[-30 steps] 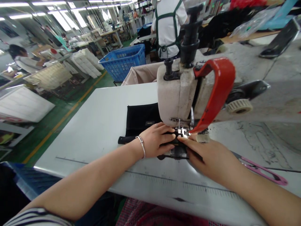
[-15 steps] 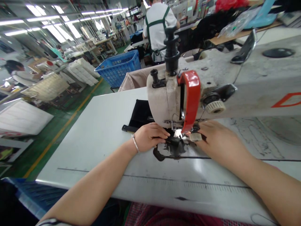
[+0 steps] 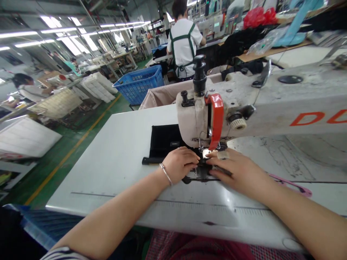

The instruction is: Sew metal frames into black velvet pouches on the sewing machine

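A black fabric piece (image 3: 162, 139) with a small label lies flat on the sewing table, partly beneath the sewing machine's head (image 3: 191, 117). A black rolled or folded strip (image 3: 151, 160) runs along its near edge toward the needle. My left hand (image 3: 180, 164), a bracelet at its wrist, pinches the black fabric just left of the presser foot. To the right of the foot, my right hand (image 3: 238, 168) has a dark part of the strip between thumb and fingers. The machine's head and my fingers hide the stitching point.
A pink-handled tool (image 3: 295, 186), perhaps thread snips, lies by my right forearm. The red guard (image 3: 217, 119) hangs close above my fingers. Beyond the table stand a beige cloth bin (image 3: 159, 95) and a blue basket (image 3: 139, 85). A co-worker (image 3: 183, 43) faces away.
My right hand has shifted from beside the presser foot to its front, fingers now reaching nearer my left hand. The camera view has shifted, showing more of the black fabric and the pink tool.
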Action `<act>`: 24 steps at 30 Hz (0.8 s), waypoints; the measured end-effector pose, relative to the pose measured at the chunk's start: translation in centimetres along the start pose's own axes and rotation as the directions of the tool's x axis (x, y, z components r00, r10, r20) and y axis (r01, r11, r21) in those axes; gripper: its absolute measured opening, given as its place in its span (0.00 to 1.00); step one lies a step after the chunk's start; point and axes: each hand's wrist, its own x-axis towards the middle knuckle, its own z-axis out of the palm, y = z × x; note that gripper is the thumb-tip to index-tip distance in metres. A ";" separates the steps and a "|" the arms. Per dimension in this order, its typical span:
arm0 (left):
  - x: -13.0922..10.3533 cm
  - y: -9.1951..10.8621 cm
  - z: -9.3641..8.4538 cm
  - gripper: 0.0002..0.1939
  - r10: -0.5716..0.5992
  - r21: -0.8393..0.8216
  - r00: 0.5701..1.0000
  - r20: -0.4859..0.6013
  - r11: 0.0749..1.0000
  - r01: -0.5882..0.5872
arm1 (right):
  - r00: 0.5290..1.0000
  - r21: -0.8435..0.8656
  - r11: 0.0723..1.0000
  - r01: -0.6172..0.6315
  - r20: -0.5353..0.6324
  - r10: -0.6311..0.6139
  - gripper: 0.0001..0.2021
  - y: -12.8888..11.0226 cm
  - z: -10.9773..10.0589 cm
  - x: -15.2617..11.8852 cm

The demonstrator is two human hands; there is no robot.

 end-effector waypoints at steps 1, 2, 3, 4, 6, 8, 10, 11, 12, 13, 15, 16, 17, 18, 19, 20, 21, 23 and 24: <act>-0.1 0.6 0.3 0.04 -0.024 0.027 1.000 -0.010 0.999 0.024 | 1.000 0.025 1.000 0.014 0.021 -0.015 0.10 -0.1 0.2 0.0; -0.1 1.0 0.6 0.04 -0.048 0.039 0.999 -0.022 0.998 0.049 | 0.999 0.039 0.999 0.019 0.035 -0.021 0.11 -0.2 0.3 0.0; -0.2 1.4 0.8 0.04 -0.067 0.039 0.997 -0.035 0.997 0.068 | 0.999 0.046 0.999 0.017 0.037 -0.019 0.10 -0.2 0.5 0.0; -0.3 1.5 0.9 0.04 -0.079 0.031 0.996 -0.047 0.996 0.081 | 0.999 0.049 0.999 0.014 0.029 -0.015 0.10 -0.2 0.6 0.0; -0.3 1.5 1.1 0.03 -0.083 0.017 0.994 -0.070 0.996 0.084 | 1.000 0.048 0.999 0.020 0.014 -0.021 0.09 -0.1 0.8 0.1; -0.3 1.3 1.1 0.03 -0.074 0.023 0.993 -0.088 0.997 0.076 | 1.000 0.045 0.999 0.029 0.001 -0.029 0.08 0.1 1.0 0.1; -0.2 1.1 1.1 0.03 -0.069 0.045 0.993 -0.096 0.996 0.073 | 1.000 0.037 0.999 0.031 -0.003 -0.031 0.08 0.2 1.1 0.1; -0.1 1.0 1.2 0.03 -0.067 0.057 0.992 -0.104 0.996 0.073 | 1.000 0.027 0.999 0.027 -0.006 -0.027 0.08 0.2 1.2 0.1; 0.0 0.9 1.2 0.03 -0.065 0.069 0.992 -0.112 0.995 0.073 | 1.000 0.013 1.000 0.021 -0.008 -0.021 0.08 0.3 1.2 0.1; 0.1 0.8 1.2 0.03 -0.063 0.082 0.991 -0.121 0.994 0.073 | 1.000 -0.001 1.000 0.014 -0.008 -0.014 0.08 0.4 1.3 0.1; 0.3 0.6 1.2 0.03 -0.057 0.104 0.989 -0.135 0.992 0.072 | 1.000 -0.024 1.000 0.008 -0.002 -0.008 0.09 0.5 1.5 0.1; 0.4 0.5 1.2 0.02 -0.055 0.112 0.989 -0.140 0.991 0.071 | 1.000 -0.033 0.999 0.005 0.003 -0.004 0.09 0.6 1.5 0.1; 0.4 0.4 1.2 0.02 -0.054 0.119 0.989 -0.140 0.990 0.071 | 1.000 -0.039 0.999 0.003 0.010 -0.003 0.09 0.7 1.6 0.1; 0.5 0.2 1.2 0.02 -0.057 0.126 0.989 -0.140 0.989 0.074 | 1.000 -0.043 0.999 0.000 0.014 0.000 0.09 0.8 1.7 0.0; 0.5 0.1 1.3 0.02 -0.061 0.133 0.988 -0.140 0.988 0.080 | 1.000 -0.050 0.999 -0.004 0.016 0.005 0.10 0.9 1.7 0.0; 0.5 0.0 1.3 0.02 -0.066 0.139 0.988 -0.138 0.987 0.085 | 1.000 -0.058 0.998 -0.009 0.015 0.010 0.10 0.9 1.7 0.0; 0.6 -0.1 1.3 0.02 -0.072 0.145 0.988 -0.136 0.985 0.092 | 1.000 -0.063 0.998 -0.010 0.016 0.011 0.11 1.0 1.7 0.0; 0.6 -0.2 1.3 0.02 -0.092 0.155 0.987 -0.128 0.982 0.111 | 1.000 -0.069 0.998 -0.008 0.023 0.009 0.12 1.0 1.7 0.0; 0.7 -0.2 1.3 0.02 -0.103 0.157 0.987 -0.124 0.980 0.122 | 1.000 -0.072 0.997 -0.009 0.023 0.010 0.12 0.9 1.7 0.1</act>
